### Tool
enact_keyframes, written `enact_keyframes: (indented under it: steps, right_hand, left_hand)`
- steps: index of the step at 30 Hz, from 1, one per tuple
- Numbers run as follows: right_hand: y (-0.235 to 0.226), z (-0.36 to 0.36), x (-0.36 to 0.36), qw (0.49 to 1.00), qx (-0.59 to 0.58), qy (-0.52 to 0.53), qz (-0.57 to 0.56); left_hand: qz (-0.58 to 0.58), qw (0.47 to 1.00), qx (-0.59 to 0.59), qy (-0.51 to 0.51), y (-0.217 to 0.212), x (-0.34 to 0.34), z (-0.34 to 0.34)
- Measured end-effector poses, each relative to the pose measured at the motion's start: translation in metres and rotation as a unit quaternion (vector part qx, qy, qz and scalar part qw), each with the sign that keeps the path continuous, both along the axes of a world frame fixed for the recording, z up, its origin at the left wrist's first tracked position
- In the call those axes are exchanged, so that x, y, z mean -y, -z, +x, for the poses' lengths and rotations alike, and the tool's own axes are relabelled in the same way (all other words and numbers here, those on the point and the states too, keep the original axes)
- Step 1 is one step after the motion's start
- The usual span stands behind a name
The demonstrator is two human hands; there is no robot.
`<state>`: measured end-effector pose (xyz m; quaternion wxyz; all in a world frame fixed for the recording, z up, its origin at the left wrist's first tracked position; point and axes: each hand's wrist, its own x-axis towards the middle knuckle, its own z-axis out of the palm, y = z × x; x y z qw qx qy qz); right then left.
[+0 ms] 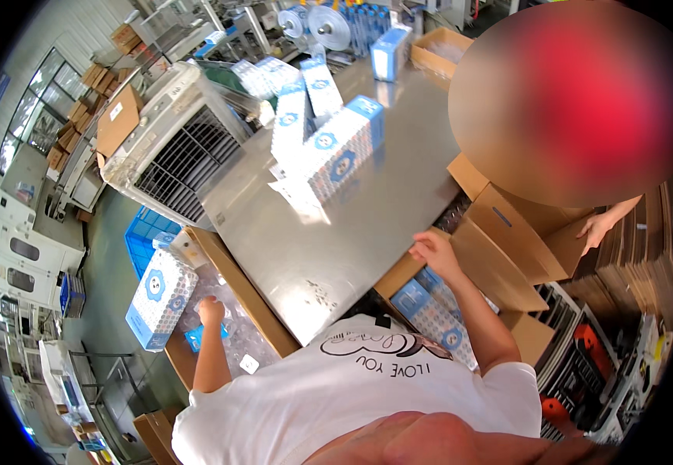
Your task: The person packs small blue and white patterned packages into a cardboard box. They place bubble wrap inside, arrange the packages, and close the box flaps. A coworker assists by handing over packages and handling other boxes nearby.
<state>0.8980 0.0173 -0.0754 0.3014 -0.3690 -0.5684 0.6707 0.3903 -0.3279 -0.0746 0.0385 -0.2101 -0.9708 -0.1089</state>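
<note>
My left hand (pixel 211 311) is closed above a cardboard box (pixel 211 252) full of clear plastic pieces (pixel 245 329). Whatever its fingers may hold is too small to make out. Just below that hand lies a small blue packet (pixel 201 338), and a white-and-blue carton (pixel 158 291) rests tilted on the box's left side. At the table's right edge, my right hand (pixel 435 252) has its fingers loosely bent and apart, with nothing seen in them. Beneath my right forearm, several blue-and-white cartons (pixel 439 322) stand packed in another cardboard box (pixel 398 277).
Several patterned cartons (pixel 340 155) stand and lean on the steel table (pixel 336 256). A large grey air cooler (pixel 189 151) is at its left. On the right, another person's hand (pixel 598 229) touches an open brown box (pixel 518 232), beside stacked flat cardboard (pixel 635 271).
</note>
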Motion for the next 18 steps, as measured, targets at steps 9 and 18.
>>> enact_keyframes:
  steps: [9,18]
  right_hand:
    - [-0.059,-0.245,-0.130,0.888,0.161,0.107,0.417]
    - [-0.083,-0.251,-0.140,0.873,0.360,-0.013,0.329]
  left_hand:
    - [0.324,0.827,-0.133,0.441,-0.065,-0.342,0.043]
    - [0.074,0.935,0.031,0.345,-0.064,-0.433,0.051]
